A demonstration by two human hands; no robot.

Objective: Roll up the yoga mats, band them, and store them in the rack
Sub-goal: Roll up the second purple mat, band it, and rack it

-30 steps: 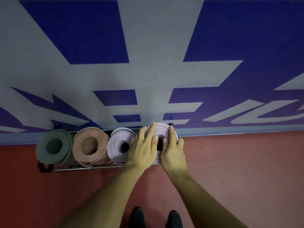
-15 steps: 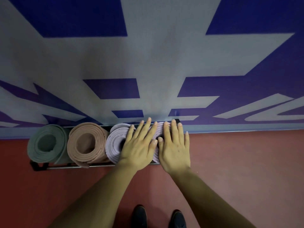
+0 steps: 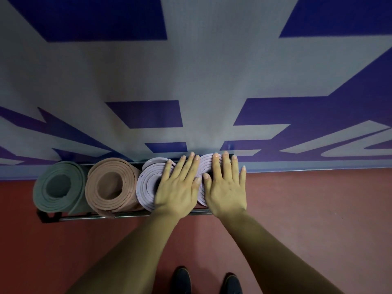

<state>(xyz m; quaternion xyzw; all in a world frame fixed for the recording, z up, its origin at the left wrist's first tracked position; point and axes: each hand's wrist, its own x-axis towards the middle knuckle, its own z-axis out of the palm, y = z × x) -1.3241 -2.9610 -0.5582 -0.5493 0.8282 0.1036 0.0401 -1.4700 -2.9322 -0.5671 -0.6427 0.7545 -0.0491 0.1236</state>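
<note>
At the right end of the rack point(image 3: 127, 216), the rightmost lilac mat point(image 3: 206, 166) stands on end. Your left hand point(image 3: 178, 192) covers its left side and your right hand point(image 3: 226, 192) its right, fingers point(image 3: 216, 164) straight and flat on top, gripping nothing.

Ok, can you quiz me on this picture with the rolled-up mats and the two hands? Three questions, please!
1. How many rolls stand in the rack? A two, B four, C six.
2. True or false: the left hand and the right hand lie flat, fingers straight, on the lilac mats.
3. Fill in: the roll between the green mat and the lilac mats is ___.

Key: 1 B. 2 true. 3 tan, the tan mat.
</note>
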